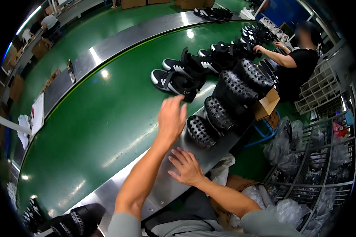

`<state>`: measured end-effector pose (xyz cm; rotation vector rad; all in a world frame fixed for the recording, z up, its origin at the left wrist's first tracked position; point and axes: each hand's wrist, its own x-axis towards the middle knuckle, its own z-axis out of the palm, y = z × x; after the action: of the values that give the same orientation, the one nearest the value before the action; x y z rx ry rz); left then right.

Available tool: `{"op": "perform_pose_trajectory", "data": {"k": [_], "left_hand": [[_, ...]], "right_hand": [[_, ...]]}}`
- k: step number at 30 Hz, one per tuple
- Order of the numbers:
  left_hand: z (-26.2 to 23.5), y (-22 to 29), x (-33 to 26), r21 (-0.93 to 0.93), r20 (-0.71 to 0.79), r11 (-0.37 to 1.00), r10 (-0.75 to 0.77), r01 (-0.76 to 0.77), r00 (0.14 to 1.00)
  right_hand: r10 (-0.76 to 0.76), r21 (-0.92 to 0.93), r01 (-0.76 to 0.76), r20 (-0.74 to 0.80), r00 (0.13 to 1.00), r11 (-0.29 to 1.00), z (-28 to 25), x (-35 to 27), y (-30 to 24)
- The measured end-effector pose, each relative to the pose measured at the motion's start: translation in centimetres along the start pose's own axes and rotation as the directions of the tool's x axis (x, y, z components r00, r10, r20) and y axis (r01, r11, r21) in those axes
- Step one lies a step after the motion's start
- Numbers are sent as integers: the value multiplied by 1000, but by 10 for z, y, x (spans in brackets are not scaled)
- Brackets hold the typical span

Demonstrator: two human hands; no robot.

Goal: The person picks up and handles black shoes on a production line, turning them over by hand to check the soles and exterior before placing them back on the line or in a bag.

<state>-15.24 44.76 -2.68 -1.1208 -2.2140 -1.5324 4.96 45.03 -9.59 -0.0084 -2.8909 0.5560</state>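
My left hand [172, 118] reaches out over the green belt [106, 122], fingers stretched and nothing visible in them. Its fingertips are close to the heel end of a black shoe with white trim [172, 83]; whether they touch it I cannot tell. My right hand [188, 168] is open, fingers spread, over the metal edge [168, 185] of the line. Just beyond it, a row of black pieces with dotted, perforated-looking faces [201, 130] stands on the metal. More black and white shoes [209, 59] line the belt farther off.
A co-worker in black [300, 63] stands at the far right, a hand near the shoes. An open cardboard box [267, 103] sits beside the dotted pieces. Metal racks [312, 166] with plastic-wrapped goods stand at right. More black dotted pieces [73, 221] lie at lower left.
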Motion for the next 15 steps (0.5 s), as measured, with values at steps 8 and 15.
{"op": "perform_pose_trajectory", "data": {"k": [8,15], "left_hand": [[96,3,117,592,599,805,-481,51,640],[150,-43,132,731,472,627,-749,269,465]], "right_hand": [[37,62,-39,40,999,997,5,4,2],[56,58,-62,91,994,996,1,5,-1]]}}
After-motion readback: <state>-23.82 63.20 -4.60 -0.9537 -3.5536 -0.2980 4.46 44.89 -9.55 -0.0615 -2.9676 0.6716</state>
